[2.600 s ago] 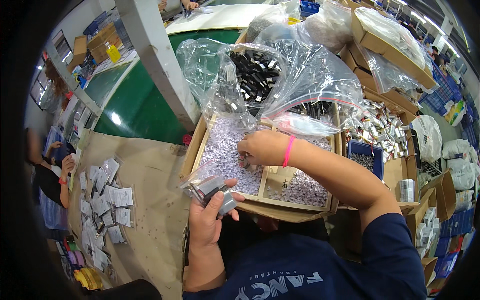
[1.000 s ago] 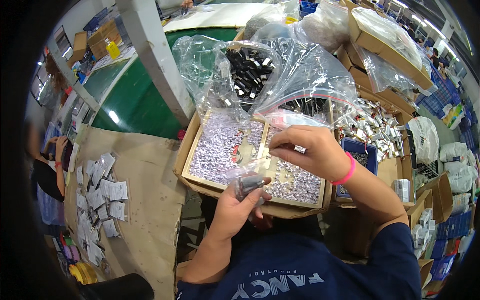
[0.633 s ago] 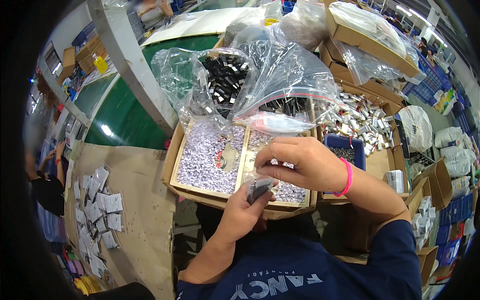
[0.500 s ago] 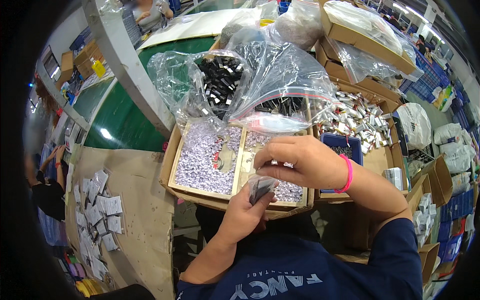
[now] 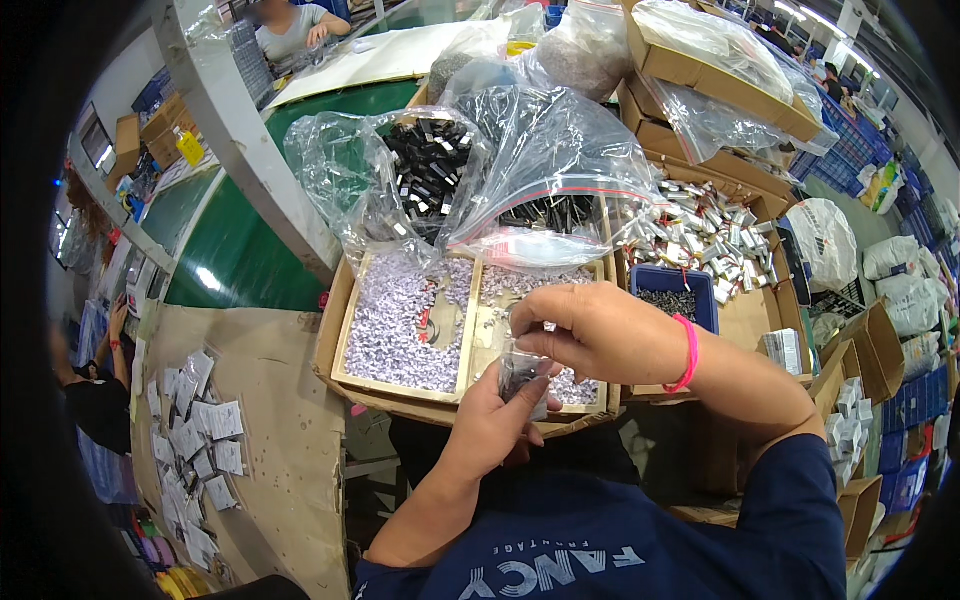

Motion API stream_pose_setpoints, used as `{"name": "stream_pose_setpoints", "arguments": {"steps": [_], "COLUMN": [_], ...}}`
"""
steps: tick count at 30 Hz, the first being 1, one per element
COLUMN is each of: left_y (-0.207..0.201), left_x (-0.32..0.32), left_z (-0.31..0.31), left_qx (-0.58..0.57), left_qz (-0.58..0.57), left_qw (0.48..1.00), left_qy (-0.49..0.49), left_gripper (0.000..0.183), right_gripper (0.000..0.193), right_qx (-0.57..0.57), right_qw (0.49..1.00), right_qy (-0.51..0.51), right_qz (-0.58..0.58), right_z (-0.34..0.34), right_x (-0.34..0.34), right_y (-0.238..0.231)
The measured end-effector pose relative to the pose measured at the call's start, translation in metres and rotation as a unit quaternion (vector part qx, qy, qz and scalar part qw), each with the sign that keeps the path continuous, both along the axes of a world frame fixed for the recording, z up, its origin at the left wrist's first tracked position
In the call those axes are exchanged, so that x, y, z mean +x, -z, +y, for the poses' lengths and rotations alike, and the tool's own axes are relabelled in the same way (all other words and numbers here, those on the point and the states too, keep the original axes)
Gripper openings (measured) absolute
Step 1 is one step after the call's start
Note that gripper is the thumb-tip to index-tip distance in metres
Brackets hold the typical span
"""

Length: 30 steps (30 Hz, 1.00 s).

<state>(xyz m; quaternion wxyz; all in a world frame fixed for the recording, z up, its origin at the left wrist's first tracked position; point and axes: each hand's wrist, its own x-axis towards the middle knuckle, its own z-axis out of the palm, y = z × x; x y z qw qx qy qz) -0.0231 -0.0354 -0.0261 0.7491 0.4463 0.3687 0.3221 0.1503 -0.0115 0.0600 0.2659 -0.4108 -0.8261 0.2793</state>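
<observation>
My left hand [image 5: 482, 425] grips a small see-through plastic bag [image 5: 521, 371] with something dark inside, holding it upright just in front of the wooden tray. Right above the bag's mouth hovers my right hand [image 5: 612, 335], a pink band round its wrist. Its thumb and fingertips are pinched together; what they hold, if anything, is too small to make out. Under and behind my hands lies the divided wooden tray [image 5: 466, 345], set in a cardboard box. Many tiny whitish-silver pieces [image 5: 395, 325] fill its left compartment, and more lie in the right one.
Behind the tray, large plastic bags hold black parts [image 5: 428, 165]. To the right, a box contains small silver battery-like packs [image 5: 710, 235] and a blue bin [image 5: 677, 292] of small dark pieces. Small packets [image 5: 205, 430] lie on the brown board at left. A grey post [image 5: 240, 140] rises there.
The bag in my left hand has tilted slightly and its mouth sits nearer my right fingertips. The whole view has shifted a little; a person at the far table has moved an arm.
</observation>
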Motion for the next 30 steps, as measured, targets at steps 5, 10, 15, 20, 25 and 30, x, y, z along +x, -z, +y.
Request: {"name": "stream_pose_setpoints", "arguments": {"steps": [5,10,15,20,25,30], "left_y": [0.007,0.013,0.009,0.004,0.003,0.008], "left_x": [-0.002,0.001,0.004,0.006,0.001,-0.003], "left_z": [0.003,0.0,0.001,-0.003,-0.017,-0.033], "left_qx": [-0.012,-0.027,-0.026,-0.049,-0.055,-0.045], "left_qz": [0.009,0.014,-0.003,-0.084,-0.116,-0.112], "left_qw": [0.999,0.995,0.993,0.987,0.989,0.989], "left_qy": [0.05,0.092,0.112,0.125,0.075,0.08], "left_gripper": [0.031,0.032,0.03,0.032,0.032,0.032], "right_gripper": [0.011,0.009,0.011,0.013,0.022,0.019], "right_qx": [-0.041,-0.039,-0.016,0.109,-0.103,-0.086], "right_qw": [0.986,0.96,0.966,0.981,0.889,0.925], "right_qy": [-0.095,-0.115,-0.081,0.065,0.177,0.175], "right_qz": [-0.129,-0.251,-0.244,-0.145,-0.409,-0.327], "right_z": [0.008,0.005,-0.005,-0.023,-0.033,-0.049], "right_x": [0.012,0.012,0.016,0.057,0.103,0.121], "right_y": [-0.009,-0.02,-0.023,-0.021,0.021,0.065]}}
